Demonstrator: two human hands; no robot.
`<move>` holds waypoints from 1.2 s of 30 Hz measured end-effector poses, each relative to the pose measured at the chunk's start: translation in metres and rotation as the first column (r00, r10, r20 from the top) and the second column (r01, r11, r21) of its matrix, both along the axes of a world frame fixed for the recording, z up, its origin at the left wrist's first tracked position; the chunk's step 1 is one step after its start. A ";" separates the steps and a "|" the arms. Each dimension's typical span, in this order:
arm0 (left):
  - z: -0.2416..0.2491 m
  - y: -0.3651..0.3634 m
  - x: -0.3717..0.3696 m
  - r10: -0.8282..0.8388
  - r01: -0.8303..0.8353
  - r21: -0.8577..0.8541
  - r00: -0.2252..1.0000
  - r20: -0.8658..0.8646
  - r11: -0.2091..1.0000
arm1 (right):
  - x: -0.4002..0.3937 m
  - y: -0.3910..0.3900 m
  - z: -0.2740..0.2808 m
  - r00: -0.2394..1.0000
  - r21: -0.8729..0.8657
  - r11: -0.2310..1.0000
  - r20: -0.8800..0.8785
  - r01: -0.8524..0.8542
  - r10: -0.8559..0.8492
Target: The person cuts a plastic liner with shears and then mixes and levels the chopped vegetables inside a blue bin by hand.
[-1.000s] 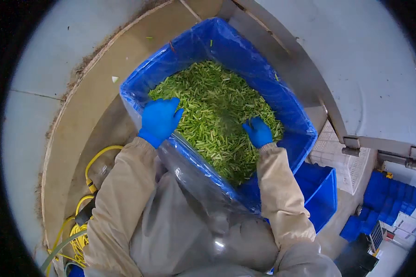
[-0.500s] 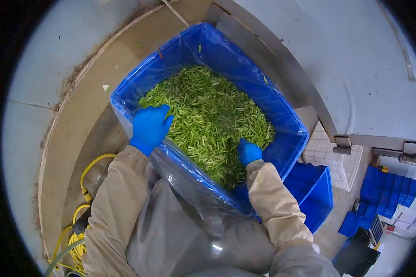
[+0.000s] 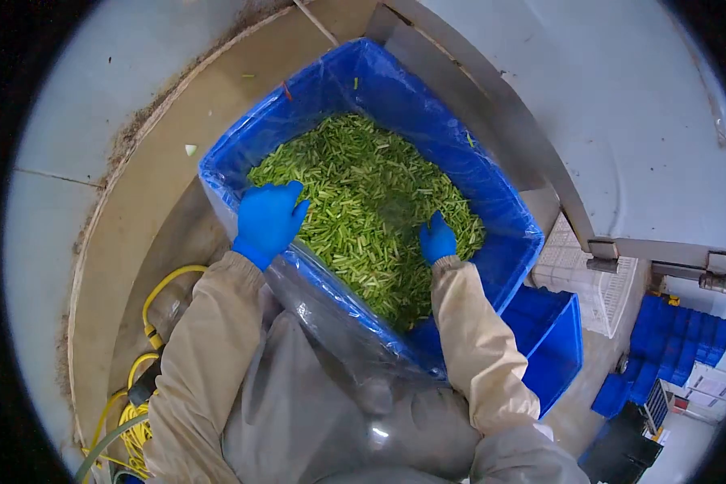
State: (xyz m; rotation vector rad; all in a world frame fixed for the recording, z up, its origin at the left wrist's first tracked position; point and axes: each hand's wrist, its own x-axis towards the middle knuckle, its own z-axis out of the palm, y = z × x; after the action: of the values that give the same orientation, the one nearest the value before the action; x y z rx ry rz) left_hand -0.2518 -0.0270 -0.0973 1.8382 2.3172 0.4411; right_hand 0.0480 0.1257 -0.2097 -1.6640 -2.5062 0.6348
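Note:
A large blue bin (image 3: 508,202), lined with clear plastic film (image 3: 315,310), stands in front of me. Short-cut green stalk pieces (image 3: 355,210) fill much of it. My left hand (image 3: 268,224), in a blue glove, is over the bin's near left rim at the edge of the pieces. Its thumb stands apart from loosely bent fingers, and I see nothing held. On the right side of the heap is my right hand (image 3: 437,239), also blue-gloved. Its visible fingers stretch forward over the pieces; the far side of that hand is hidden.
Beside the bin at lower right is another blue container (image 3: 557,355), with a white crate (image 3: 581,274) behind it. Blue crates (image 3: 673,343) are stacked farther right. A yellow cable (image 3: 137,436) lies coiled at lower left. A pale wall panel (image 3: 621,121) borders the right.
My right hand has lifted a little out of the pieces, and more of its fingers show. The left hand stays at the rim. The whole view has shifted slightly.

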 end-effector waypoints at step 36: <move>-0.001 0.000 0.002 0.027 -0.028 0.032 1.000 0.014 0.999 | -0.131 -0.072 0.009 0.732 -0.229 0.748 0.169 -0.623 0.660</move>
State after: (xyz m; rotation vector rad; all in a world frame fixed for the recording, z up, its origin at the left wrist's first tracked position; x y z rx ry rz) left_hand -0.2503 -0.0273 -0.0979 1.8137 2.3422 0.4954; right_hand -0.0834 0.0533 -0.2007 -0.8807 -3.3153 0.7193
